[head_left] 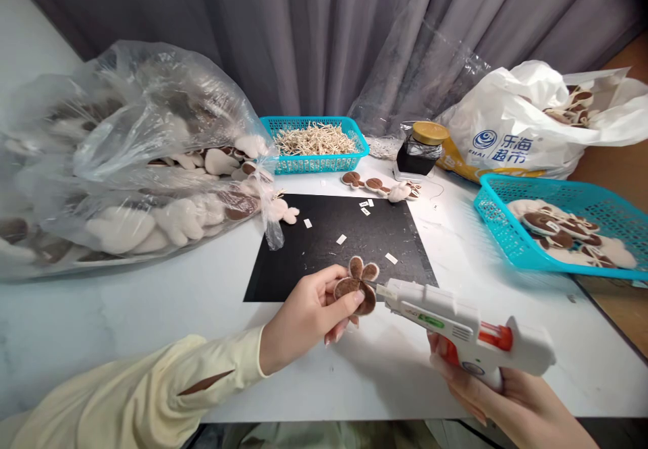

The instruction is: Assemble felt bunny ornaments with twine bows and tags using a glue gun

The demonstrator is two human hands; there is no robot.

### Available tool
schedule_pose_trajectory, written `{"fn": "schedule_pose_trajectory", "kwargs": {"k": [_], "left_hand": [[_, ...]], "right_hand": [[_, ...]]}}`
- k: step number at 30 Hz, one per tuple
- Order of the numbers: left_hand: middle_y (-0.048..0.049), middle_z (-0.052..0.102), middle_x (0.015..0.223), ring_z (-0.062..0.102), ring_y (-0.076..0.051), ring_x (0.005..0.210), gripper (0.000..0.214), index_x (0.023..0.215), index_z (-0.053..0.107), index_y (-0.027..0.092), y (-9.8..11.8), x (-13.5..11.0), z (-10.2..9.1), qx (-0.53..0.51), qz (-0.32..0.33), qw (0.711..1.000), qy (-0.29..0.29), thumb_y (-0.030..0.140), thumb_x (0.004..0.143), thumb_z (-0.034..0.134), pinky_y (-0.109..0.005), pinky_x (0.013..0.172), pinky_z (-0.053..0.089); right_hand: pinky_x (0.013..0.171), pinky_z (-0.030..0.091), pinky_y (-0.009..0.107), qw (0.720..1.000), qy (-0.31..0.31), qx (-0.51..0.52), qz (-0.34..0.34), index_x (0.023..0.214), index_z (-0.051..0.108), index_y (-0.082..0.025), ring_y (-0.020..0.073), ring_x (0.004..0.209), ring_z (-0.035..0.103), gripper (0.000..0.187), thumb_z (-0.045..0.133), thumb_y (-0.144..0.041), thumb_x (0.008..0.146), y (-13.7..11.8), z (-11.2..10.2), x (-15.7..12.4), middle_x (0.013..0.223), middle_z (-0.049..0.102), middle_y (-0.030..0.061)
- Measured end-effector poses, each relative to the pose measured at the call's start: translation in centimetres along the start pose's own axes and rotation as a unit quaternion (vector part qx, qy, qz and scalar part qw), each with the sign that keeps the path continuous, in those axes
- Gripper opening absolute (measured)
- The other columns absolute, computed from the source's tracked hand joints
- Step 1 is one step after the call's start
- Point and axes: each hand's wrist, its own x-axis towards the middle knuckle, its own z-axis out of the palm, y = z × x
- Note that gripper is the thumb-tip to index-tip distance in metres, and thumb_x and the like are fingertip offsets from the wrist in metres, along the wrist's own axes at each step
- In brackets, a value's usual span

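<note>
Between the thumb and fingers of my left hand (314, 307) is a brown felt piece (356, 288) with a pale fuzzy edge, rounded below with two small lobes on top. My right hand (486, 381) is wrapped round the handle of a white glue gun (455, 321) with an orange trigger. The gun's nozzle points left and meets, or nearly meets, the felt piece near the base of its lobes. Under and beyond my left hand lies a black mat (324, 253) with several small white labels (341, 239) scattered on it.
At left bulges a clear plastic bag (152, 138) of plush pieces. Behind the mat stand a blue basket (314, 164) of thin cream strips and a dark jar (421, 148). A white shopping bag (536, 125) and another blue basket (511, 246) with felt pieces stand right.
</note>
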Motion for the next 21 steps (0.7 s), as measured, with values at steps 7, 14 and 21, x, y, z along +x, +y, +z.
{"fn": "schedule_pose_trajectory", "kwargs": {"k": [7, 14, 21], "left_hand": [[0.001, 0.055, 0.069, 0.039, -0.004, 0.043, 0.027, 0.096, 0.053, 0.015, 0.28, -0.06, 0.0, 0.008, -0.001, 1.0, -0.008, 0.039, 0.083, 0.055, -0.017, 0.04, 0.034], [0.0051, 0.049, 0.055, 0.039, -0.006, 0.044, 0.024, 0.086, 0.05, 0.016, 0.44, -0.18, -0.02, 0.024, -0.004, 1.0, -0.002, 0.039, 0.083, 0.056, -0.018, 0.042, 0.034], [0.0071, 0.046, 0.051, 0.037, -0.005, 0.041, 0.024, 0.08, 0.045, 0.016, 0.54, -0.24, 0.14, 0.014, 0.008, 1.0, 0.009, 0.036, 0.082, 0.058, -0.019, 0.04, 0.03]], "right_hand": [[0.052, 0.049, 0.02, 0.994, -0.075, -0.047, -0.069, 0.075, 0.068, -0.019, 0.0132, 0.05, 0.049, 0.032, 0.055, -0.048, 0.08, 0.5, -0.74, 0.85, 0.051, 0.049, -0.0006], [0.045, 0.046, 0.019, 0.993, -0.071, -0.05, -0.076, 0.078, 0.068, -0.019, 0.0124, 0.047, 0.047, 0.031, 0.055, -0.047, 0.08, 0.42, -0.83, 0.66, 0.052, 0.05, -0.0006], [0.045, 0.046, 0.018, 0.995, -0.06, -0.05, -0.066, 0.067, 0.066, -0.019, 0.0123, 0.047, 0.047, 0.032, 0.056, -0.047, 0.078, 0.32, -0.75, 0.81, 0.05, 0.049, -0.0007]]}}
